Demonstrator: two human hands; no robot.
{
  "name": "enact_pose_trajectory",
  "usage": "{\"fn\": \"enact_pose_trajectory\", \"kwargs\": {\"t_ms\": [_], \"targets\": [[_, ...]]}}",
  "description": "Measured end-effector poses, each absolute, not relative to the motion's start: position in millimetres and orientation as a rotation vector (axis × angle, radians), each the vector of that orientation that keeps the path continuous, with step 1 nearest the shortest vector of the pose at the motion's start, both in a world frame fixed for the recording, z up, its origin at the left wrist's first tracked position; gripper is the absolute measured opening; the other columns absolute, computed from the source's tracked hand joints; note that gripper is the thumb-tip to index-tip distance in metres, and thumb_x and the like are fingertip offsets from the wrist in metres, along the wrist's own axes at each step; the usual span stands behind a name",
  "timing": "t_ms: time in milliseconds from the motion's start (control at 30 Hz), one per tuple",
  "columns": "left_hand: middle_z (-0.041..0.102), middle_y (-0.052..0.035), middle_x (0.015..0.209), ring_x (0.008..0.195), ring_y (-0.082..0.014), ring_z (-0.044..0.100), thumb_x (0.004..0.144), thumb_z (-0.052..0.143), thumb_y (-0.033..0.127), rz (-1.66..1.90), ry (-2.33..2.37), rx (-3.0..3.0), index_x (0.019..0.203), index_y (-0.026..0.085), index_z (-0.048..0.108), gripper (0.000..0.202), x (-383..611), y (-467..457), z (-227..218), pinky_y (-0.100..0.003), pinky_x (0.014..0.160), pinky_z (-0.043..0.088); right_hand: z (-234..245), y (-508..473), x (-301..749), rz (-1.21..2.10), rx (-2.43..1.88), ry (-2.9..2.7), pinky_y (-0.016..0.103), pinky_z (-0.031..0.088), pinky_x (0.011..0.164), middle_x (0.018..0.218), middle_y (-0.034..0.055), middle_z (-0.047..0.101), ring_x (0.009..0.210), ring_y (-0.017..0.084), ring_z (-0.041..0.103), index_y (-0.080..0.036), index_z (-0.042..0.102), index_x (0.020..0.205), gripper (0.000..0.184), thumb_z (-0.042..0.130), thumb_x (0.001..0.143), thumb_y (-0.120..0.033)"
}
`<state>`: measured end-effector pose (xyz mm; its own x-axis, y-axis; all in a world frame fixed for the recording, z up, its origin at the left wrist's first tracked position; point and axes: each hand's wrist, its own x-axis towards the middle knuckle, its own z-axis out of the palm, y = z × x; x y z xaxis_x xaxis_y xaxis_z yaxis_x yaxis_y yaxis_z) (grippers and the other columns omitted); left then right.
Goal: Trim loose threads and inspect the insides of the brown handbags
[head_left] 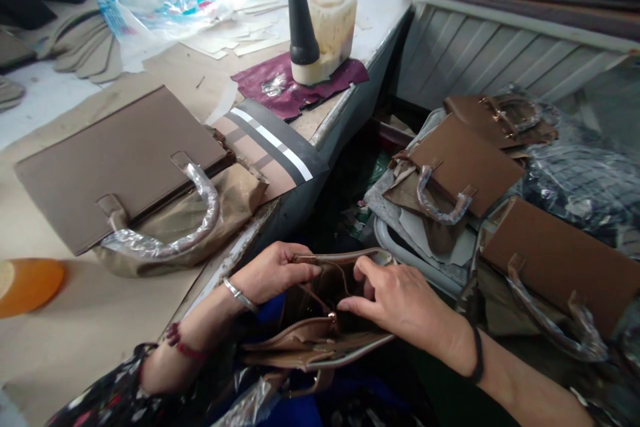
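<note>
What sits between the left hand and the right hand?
In the head view, the open mouth of the brown bag lies between the left hand and right hand.

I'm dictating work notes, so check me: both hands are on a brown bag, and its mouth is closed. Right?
Not quite: the head view shows the brown bag with its mouth open, not closed. The left hand and right hand are indeed on it.

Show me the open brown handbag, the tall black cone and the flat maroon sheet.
Open brown handbag (306, 335), head view: its zipped inner section.
Tall black cone (301, 19), head view: its tapered side.
Flat maroon sheet (291, 99), head view: bare part near the cone.
</note>
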<state>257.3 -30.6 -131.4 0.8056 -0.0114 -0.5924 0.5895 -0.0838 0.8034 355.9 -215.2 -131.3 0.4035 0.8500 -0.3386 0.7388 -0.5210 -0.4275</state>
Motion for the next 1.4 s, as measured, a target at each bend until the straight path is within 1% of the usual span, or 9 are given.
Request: {"fn": "enact_pose_trajectory", "kwargs": {"t_ms": [133,200,267,367,467,633,867,1100,1400], "targets": [[0.051,0.0032,0.059,0.057,-0.0107,0.050,0.069,0.056,0.036,-0.508,0.507,1.501,0.070,0.012,0.055,0.024,255,-32,-134,-0.022,0.055,0.041,-129,-204,354,0.633,-2.336,-1.583,0.025,0.031,0.056,0.070,0.0005,0.060,0.066,0.014,0.056,-0.020,0.052,0.075,0.012,0.052,0.080,-0.031],[0.054,0.0023,0.065,0.062,-0.0119,0.053,0.071,0.055,0.036,-0.481,0.502,1.439,0.078,0.012,0.056,0.025,252,-31,-136,-0.024,0.060,0.044,-131,-202,353,0.652,-2.303,-1.530,0.024,0.033,0.060,0.073,0.0011,0.059,0.069,0.014,0.055,-0.020,0.052,0.074,0.010,0.046,0.083,-0.022],[0.058,0.0005,0.076,0.069,-0.0130,0.055,0.073,0.054,0.035,-0.452,0.486,1.416,0.091,0.013,0.056,0.028,249,-29,-138,-0.025,0.066,0.045,-134,-201,354,0.735,-2.283,-1.405,0.024,0.034,0.062,0.075,0.0012,0.059,0.071,0.014,0.055,-0.019,0.050,0.077,0.009,0.043,0.083,-0.020],[0.061,-0.0023,0.086,0.076,-0.0142,0.055,0.075,0.054,0.034,-0.436,0.489,1.437,0.099,0.013,0.055,0.031,246,-25,-139,-0.026,0.070,0.045,-137,-198,356,0.895,-2.217,-1.256,0.023,0.035,0.060,0.072,-0.0007,0.059,0.066,0.013,0.055,-0.020,0.049,0.086,0.008,0.042,0.084,-0.021],[0.062,-0.0030,0.081,0.073,-0.0142,0.055,0.075,0.054,0.035,-0.441,0.524,1.488,0.091,0.011,0.058,0.029,247,-22,-139,-0.025,0.069,0.044,-138,-195,359,0.979,-2.151,-1.266,0.022,0.034,0.058,0.068,-0.0019,0.059,0.063,0.012,0.055,-0.021,0.052,0.088,0.011,0.044,0.084,-0.027],[0.063,-0.0021,0.074,0.068,-0.0143,0.056,0.071,0.059,0.038,-0.470,0.610,1.387,0.088,0.011,0.058,0.032,248,-21,-138,-0.025,0.065,0.045,-138,-189,361,0.856,-2.169,-1.378,0.023,0.033,0.060,0.067,-0.0015,0.058,0.064,0.011,0.053,-0.020,0.055,0.070,0.020,0.045,0.085,-0.028],[0.066,-0.0037,0.081,0.075,-0.0167,0.058,0.071,0.059,0.040,-0.474,0.705,1.409,0.091,0.012,0.059,0.035,250,-23,-135,-0.025,0.068,0.044,-143,-184,363,0.752,-2.239,-1.326,0.024,0.031,0.060,0.070,-0.0010,0.059,0.068,0.012,0.053,-0.018,0.053,0.066,0.027,0.043,0.086,-0.034],[0.067,-0.0049,0.084,0.075,-0.0150,0.057,0.073,0.058,0.038,-0.486,0.755,1.390,0.091,0.011,0.059,0.032,256,-22,-139,-0.022,0.067,0.044,-146,-178,367,0.661,-2.378,-1.223,0.025,0.028,0.057,0.068,-0.0020,0.064,0.065,0.013,0.057,-0.020,0.055,0.067,0.025,0.043,0.086,-0.032],[0.063,-0.0048,0.104,0.098,-0.0197,0.055,0.074,0.057,0.034,-0.446,0.750,1.436,0.102,0.014,0.058,0.035,259,-22,-140,-0.026,0.086,0.043,-145,-170,370,0.672,-2.444,-1.211,0.026,0.025,0.052,0.063,0.0000,0.064,0.060,0.014,0.058,-0.019,0.056,0.065,0.028,0.041,0.086,-0.032]]}}
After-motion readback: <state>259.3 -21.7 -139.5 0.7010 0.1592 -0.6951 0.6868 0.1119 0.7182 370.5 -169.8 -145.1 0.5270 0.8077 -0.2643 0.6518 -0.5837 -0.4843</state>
